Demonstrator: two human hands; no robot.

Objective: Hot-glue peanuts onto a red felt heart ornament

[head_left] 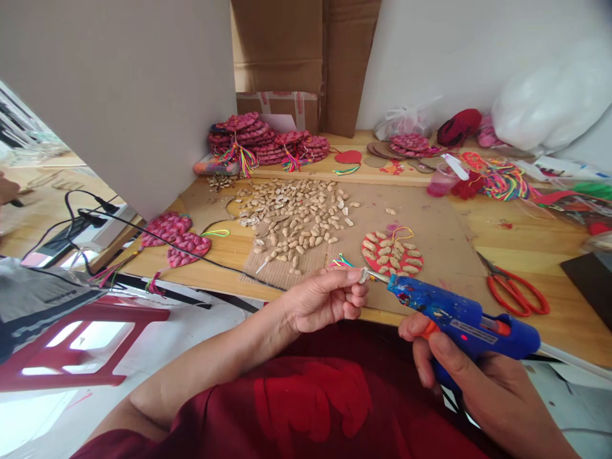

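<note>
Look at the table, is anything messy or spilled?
Yes. Pale seeds lie scattered loose over the cardboard sheet, not in any container. The blue glue gun in the right hand is smeared with dried glue and red specks. The red scissors lie open.

Just beyond the left hand (325,299) a round disc (392,253) lies on the desk (526,248); the shell pile (296,217) spreads behind and left of it. Scissors (516,290) lie beyond the right hand (478,376). Stacked discs (258,137) sit farthest back, by the cardboard (296,51).
</note>
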